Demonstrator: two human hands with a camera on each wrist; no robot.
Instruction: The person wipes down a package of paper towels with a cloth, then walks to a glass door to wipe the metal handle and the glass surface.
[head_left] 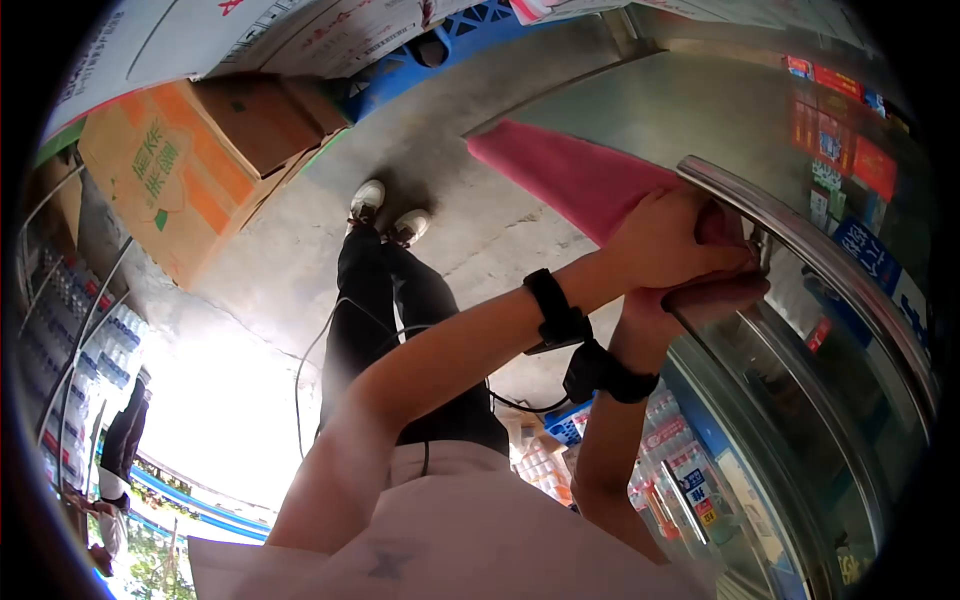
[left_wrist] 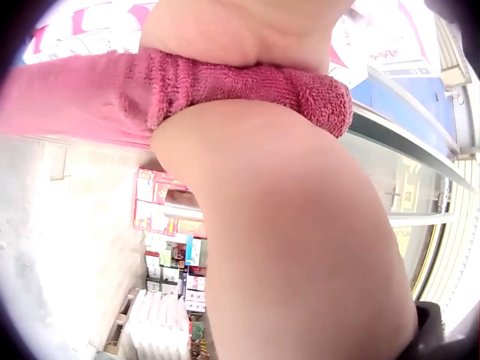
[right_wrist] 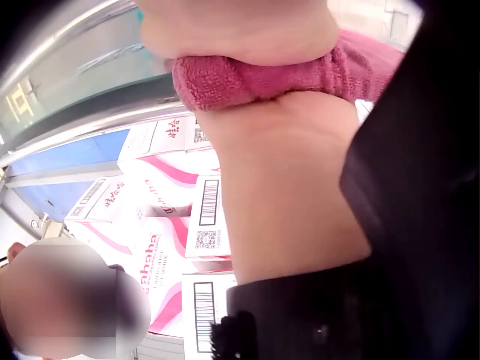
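Note:
A pink terry towel (head_left: 560, 175) is bunched between my two hands, and its loose end hangs out to the left in the head view. My left hand (head_left: 665, 240) grips it from above, fingers curled over the bunched part. My right hand (head_left: 650, 312) holds it from just below, its fingers partly hidden. Both wrist views show the towel (left_wrist: 247, 82) as a thick roll squeezed between the hands. A curved metal rail (head_left: 820, 250) runs right beside the hands, along a glass-fronted cabinet (head_left: 620, 110).
Cardboard boxes (head_left: 165, 170) stand at the upper left on the concrete floor (head_left: 450, 200). Stacked white and pink cartons (right_wrist: 161, 255) show in the right wrist view, with a person (right_wrist: 71, 300) nearby. Bottled drinks (head_left: 110, 330) are at the far left. A thin cable (head_left: 305, 370) hangs by my legs.

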